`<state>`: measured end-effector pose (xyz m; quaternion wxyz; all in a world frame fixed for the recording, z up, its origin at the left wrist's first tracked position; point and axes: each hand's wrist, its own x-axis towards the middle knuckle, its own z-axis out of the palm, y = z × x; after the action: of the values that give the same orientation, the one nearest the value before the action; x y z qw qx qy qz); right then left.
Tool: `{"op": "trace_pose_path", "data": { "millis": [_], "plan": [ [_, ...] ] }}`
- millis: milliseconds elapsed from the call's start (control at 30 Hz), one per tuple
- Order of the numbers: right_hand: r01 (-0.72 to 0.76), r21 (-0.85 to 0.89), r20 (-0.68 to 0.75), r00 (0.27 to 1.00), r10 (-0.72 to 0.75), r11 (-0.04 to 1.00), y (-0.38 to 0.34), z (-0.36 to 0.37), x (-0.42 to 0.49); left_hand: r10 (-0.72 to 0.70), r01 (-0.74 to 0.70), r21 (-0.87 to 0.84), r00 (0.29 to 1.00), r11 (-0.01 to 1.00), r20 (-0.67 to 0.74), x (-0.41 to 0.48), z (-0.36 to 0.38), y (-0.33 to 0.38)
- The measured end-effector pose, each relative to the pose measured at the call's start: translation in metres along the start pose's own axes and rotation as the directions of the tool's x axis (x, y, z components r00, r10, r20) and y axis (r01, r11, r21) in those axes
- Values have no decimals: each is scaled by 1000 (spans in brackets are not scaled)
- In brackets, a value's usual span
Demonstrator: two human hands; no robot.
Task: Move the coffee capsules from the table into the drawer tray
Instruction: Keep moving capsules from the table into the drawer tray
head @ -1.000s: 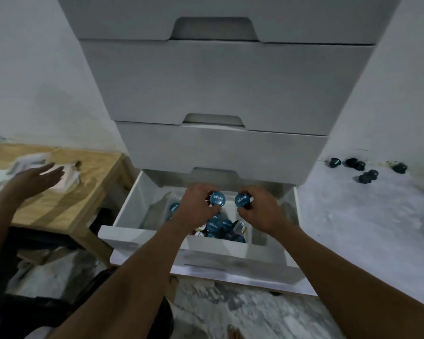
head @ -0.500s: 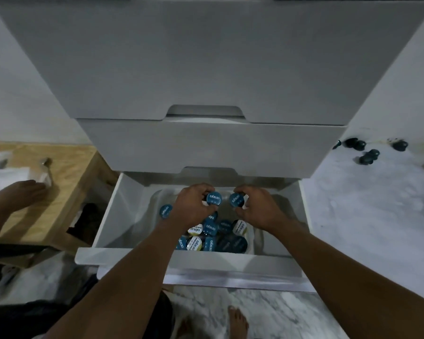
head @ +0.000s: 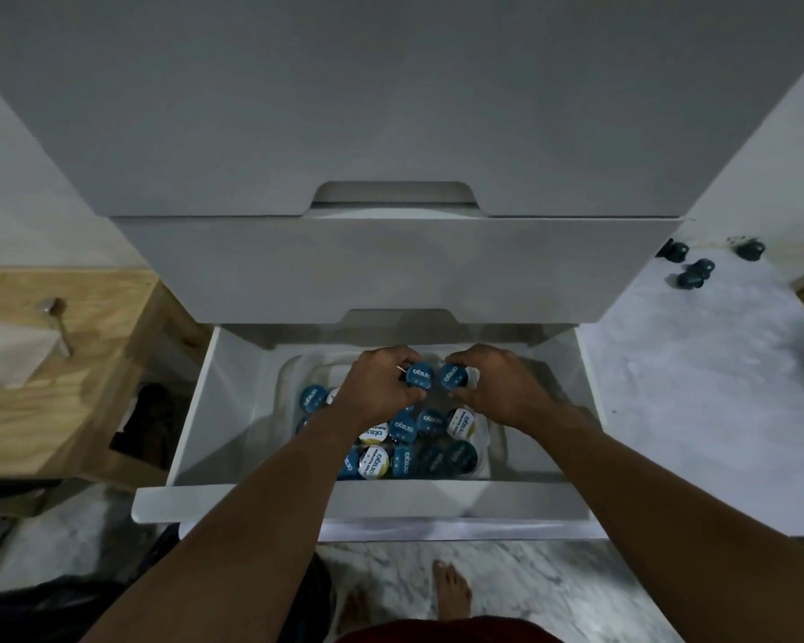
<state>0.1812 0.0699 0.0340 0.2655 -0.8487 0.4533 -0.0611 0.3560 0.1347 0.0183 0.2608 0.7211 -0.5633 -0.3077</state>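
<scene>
Left hand (head: 372, 394) fingertips hidden behind capsule (head: 421, 377); tray (head: 288, 374) floor covered; napkin (head: 5, 352) cut by left edge.

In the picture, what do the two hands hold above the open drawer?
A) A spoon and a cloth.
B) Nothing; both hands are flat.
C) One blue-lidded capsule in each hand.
C: the left hand grips a blue capsule and the right hand grips a second capsule, both above the drawer tray.

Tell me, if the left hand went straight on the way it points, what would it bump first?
Probably the right-hand capsule, held by the right hand close beside the left hand and the left-hand capsule. Past that comes the far end of the tray, though depth is hard to judge here.
</scene>
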Motion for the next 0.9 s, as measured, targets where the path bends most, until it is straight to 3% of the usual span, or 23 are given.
{"op": "trace_pose_path", "data": {
  "millis": [600, 900],
  "plan": [
    [81, -202, 139, 989, -54, 976, 5, -1, 17, -102, 90, 76, 981, 993, 164, 26, 4, -1],
    [125, -248, 214, 974, -71, 961, 5, -3, 18, -103, 90, 94, 985, 992, 142, 27, 6, -8]
  ]
}}
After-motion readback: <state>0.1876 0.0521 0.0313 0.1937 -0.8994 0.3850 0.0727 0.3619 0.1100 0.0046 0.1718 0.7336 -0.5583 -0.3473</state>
